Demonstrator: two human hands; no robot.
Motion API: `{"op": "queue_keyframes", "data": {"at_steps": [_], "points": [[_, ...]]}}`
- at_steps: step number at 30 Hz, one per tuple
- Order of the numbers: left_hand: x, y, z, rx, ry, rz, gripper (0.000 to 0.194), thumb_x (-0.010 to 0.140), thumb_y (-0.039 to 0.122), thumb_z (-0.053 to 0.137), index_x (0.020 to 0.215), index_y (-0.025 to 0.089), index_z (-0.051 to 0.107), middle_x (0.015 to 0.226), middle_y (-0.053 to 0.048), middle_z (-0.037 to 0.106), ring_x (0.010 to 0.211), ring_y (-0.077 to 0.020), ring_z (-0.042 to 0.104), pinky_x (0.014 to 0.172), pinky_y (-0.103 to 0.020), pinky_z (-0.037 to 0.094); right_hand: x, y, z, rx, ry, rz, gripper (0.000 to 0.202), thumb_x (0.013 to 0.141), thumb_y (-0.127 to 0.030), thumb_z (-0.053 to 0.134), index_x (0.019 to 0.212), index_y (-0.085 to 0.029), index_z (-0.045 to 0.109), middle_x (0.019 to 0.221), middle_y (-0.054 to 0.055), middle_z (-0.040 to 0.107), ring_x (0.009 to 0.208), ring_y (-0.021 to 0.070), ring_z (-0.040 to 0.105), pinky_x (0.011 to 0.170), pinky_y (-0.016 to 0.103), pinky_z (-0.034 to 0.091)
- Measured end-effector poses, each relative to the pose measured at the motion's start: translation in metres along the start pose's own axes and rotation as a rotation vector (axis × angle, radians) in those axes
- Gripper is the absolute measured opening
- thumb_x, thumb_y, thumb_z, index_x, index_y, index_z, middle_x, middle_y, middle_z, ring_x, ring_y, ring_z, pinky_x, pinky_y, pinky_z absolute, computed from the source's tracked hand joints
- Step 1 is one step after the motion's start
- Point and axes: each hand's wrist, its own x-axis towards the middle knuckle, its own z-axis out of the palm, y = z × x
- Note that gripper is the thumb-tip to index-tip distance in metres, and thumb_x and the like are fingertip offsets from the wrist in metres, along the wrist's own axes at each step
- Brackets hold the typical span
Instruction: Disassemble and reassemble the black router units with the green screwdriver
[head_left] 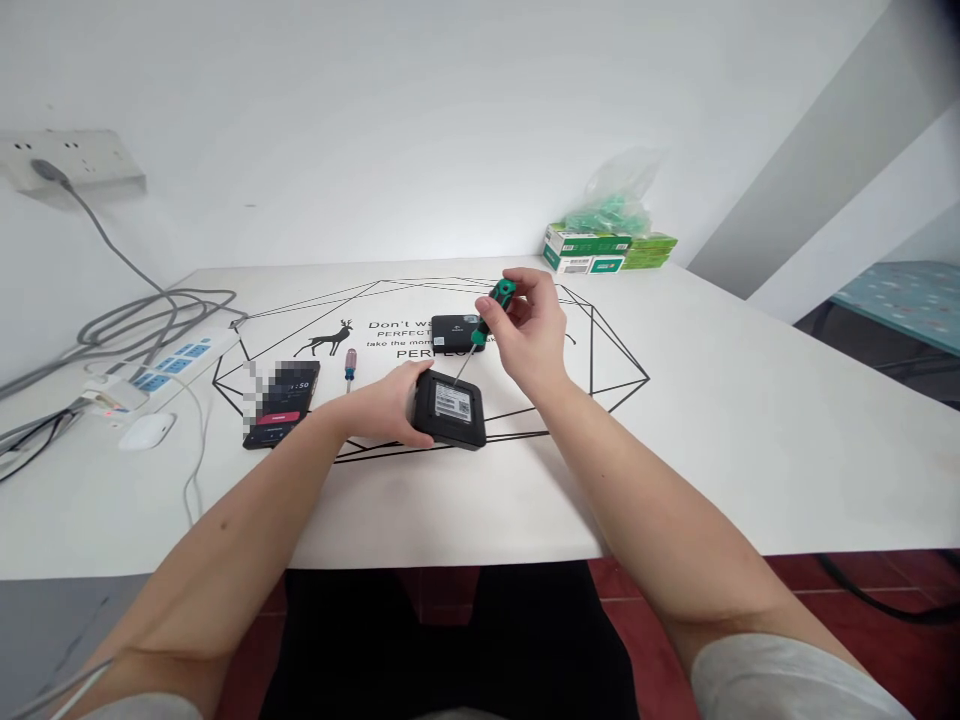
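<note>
My left hand (391, 405) grips the left side of a small square black device (469, 428), which is tilted and shows a white label with printed codes. In my right hand (529, 330) is a green-and-black screwdriver (501, 294), held by its handle above the device. Its thin shaft slants down to the label's upper edge; whether the tip touches I cannot tell. Just behind lies a flat black box (448, 333), partly hidden by the screwdriver. A second screwdriver (350, 364) with a reddish clear handle rests left of the device, its lower end near my left wrist.
A phone (283, 403) lies left of my left forearm. Further left are a power strip (180, 362), a white earbud case (147, 430) and coiled grey cables (142, 315). Green-and-white boxes (589, 245) with a plastic bag (619, 200) stand against the wall.
</note>
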Motion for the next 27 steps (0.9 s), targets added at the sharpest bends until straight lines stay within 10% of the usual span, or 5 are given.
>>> {"op": "queue_keyframes", "data": {"at_steps": [7,16,27], "points": [[0.017,0.009,0.038,0.116,0.024,0.154,0.121,0.06,0.065,0.093,0.163,0.019,0.047,0.158,-0.019,0.054,0.153,-0.0488,0.043,0.127,-0.059,0.041,-0.011,-0.002,0.006,-0.087,-0.071,-0.079,0.049,0.098,-0.064,0.067,0.131,-0.028,0.059,0.115,0.006,0.075,0.09,0.0225,0.072,0.087,0.045,0.066],[0.019,0.0,0.042,0.294,0.047,0.243,0.118,0.063,0.085,0.087,0.153,0.019,0.051,0.146,-0.02,0.059,0.142,-0.0475,0.049,0.124,-0.058,0.037,-0.021,-0.003,0.011,-0.161,-0.169,-0.151,0.045,0.1,-0.057,0.068,0.132,-0.025,0.063,0.12,0.009,0.076,0.089,0.0226,0.072,0.086,0.044,0.065],[0.022,-0.001,0.048,0.31,-0.127,0.168,0.157,0.07,0.101,0.07,0.18,0.013,0.0,0.186,-0.026,0.003,0.172,-0.0492,-0.008,0.137,-0.064,0.0,-0.026,-0.003,0.017,-0.132,-0.181,-0.19,0.045,0.101,-0.058,0.069,0.133,-0.027,0.064,0.124,0.009,0.076,0.09,0.0228,0.071,0.087,0.045,0.065]]}}
